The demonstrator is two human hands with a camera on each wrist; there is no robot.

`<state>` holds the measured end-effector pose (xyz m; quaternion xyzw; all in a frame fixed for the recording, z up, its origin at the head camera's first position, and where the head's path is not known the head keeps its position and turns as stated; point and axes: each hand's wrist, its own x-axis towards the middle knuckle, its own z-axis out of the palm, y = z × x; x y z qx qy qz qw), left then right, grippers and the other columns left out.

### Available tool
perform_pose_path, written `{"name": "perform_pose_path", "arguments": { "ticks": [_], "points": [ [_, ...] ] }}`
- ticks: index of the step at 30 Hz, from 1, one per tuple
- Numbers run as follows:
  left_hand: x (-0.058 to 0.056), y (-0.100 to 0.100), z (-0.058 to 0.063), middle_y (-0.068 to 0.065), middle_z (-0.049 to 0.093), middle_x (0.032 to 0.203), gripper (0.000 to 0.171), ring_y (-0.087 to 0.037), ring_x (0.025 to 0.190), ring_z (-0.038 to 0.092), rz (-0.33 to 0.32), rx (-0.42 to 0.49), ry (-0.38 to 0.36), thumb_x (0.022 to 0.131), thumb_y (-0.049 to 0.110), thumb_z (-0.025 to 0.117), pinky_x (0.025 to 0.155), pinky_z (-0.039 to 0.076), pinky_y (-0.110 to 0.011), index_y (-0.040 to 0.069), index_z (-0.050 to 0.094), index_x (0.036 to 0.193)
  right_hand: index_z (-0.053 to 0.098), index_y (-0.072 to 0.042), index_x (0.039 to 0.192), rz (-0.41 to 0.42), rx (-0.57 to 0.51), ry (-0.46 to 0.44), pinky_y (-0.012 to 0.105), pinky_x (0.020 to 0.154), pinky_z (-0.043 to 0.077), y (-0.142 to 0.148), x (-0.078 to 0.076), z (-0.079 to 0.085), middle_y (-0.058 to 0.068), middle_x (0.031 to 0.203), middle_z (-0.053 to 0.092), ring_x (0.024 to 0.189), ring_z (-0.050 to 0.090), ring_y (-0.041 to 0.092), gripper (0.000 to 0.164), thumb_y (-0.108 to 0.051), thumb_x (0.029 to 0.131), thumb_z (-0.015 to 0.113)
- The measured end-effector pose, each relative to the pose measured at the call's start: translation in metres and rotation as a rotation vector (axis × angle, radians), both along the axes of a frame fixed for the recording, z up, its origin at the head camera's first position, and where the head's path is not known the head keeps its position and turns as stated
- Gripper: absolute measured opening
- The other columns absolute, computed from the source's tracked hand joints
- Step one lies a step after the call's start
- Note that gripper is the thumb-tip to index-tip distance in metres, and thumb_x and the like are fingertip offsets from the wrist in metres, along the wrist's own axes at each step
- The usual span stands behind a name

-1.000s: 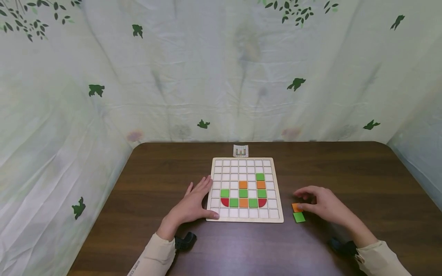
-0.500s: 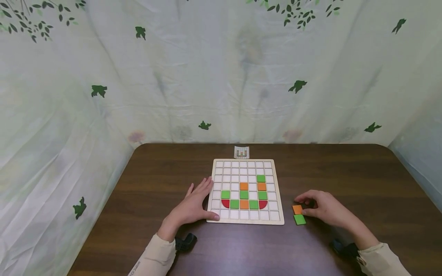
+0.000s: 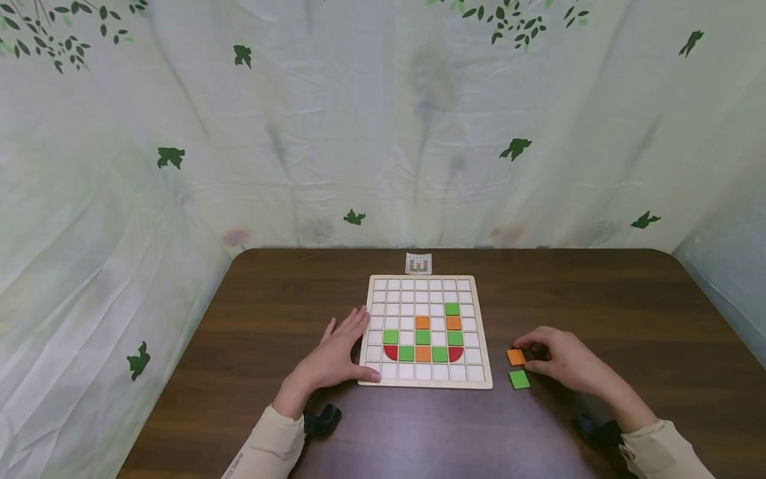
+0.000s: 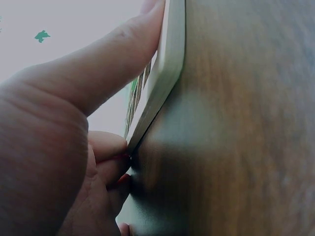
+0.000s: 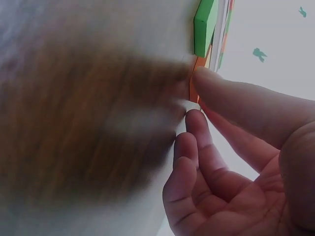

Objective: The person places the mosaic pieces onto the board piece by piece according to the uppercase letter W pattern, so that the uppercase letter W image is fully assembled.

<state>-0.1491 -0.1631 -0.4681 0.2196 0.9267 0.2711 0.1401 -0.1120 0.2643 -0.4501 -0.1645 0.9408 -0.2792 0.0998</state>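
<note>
In the head view, a square wooden board (image 3: pixel 481 377) with a grid of white cells holds several green, orange and red pieces. My left hand (image 3: pixel 328 356) rests at its left side, fingers extended to the left edge and thumb on the front left corner. The left wrist view shows that thumb (image 4: pixel 123 49) lying along the board's rim (image 4: pixel 170 64). To the right of the board, my right hand (image 3: pixel 561 356) pinches an orange square tile (image 3: pixel 516 357) between thumb and index finger. A green square tile (image 3: pixel 519 380) lies just in front of the orange one.
A small card (image 3: pixel 418 263) printed with a grid pattern lies behind the board. The brown wooden table (image 3: pixel 269 293) reaches back to a pale curtain (image 3: pixel 383 133) with printed leaves and birds. A dark strap device (image 3: pixel 322 420) sits on the left wrist.
The orange tile has shifted slightly away from the green tile, opening a small gap between them. My right thumb has come to the orange tile's edge. My left hand has stayed on the board.
</note>
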Motion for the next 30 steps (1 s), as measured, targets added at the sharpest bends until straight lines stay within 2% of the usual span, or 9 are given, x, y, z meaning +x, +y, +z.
{"name": "perform_pose_path", "arguments": {
  "ticks": [5, 13, 25, 30],
  "points": [
    [-0.001, 0.0, 0.001, -0.009, 0.012, 0.168, 0.118, -0.026, 0.155, 0.007, -0.004, 0.002, 0.005, 0.074, 0.053, 0.085, 0.12, -0.001, -0.057, 0.004, 0.021, 0.16, 0.074, -0.008, 0.11, 0.03, 0.011, 0.024, 0.04, 0.074, 0.052, -0.002, -0.002, 0.003, 0.003, 0.105, 0.066, 0.089, 0.059, 0.019, 0.029, -0.009, 0.082, 0.082],
    [0.0, 0.0, 0.003, -0.009, 0.014, 0.167, 0.117, -0.026, 0.155, 0.008, -0.003, 0.009, 0.003, 0.074, 0.053, 0.085, 0.12, -0.001, -0.058, 0.004, 0.021, 0.16, 0.074, -0.009, 0.105, -0.004, 0.043, 0.018, 0.041, 0.076, 0.053, -0.005, -0.002, 0.001, 0.001, 0.103, 0.066, 0.088, 0.059, 0.018, 0.024, -0.007, 0.082, 0.082],
    [0.001, 0.0, -0.001, -0.008, 0.016, 0.167, 0.118, -0.026, 0.155, 0.008, 0.003, 0.003, 0.009, 0.074, 0.054, 0.085, 0.12, -0.001, -0.058, 0.005, 0.022, 0.16, 0.074, -0.01, 0.106, -0.019, 0.009, 0.079, 0.04, 0.076, 0.053, -0.011, -0.003, 0.002, -0.001, 0.103, 0.069, 0.088, 0.061, 0.016, 0.021, -0.01, 0.086, 0.079],
    [0.001, -0.001, -0.002, -0.008, 0.016, 0.167, 0.117, -0.026, 0.155, 0.008, 0.001, 0.004, 0.008, 0.074, 0.055, 0.084, 0.12, -0.001, -0.058, 0.005, 0.022, 0.16, 0.074, -0.011, 0.108, -0.037, 0.001, 0.062, 0.041, 0.077, 0.053, -0.017, -0.004, 0.004, -0.001, 0.104, 0.068, 0.09, 0.061, 0.016, 0.024, -0.012, 0.085, 0.08]
  ]
}}
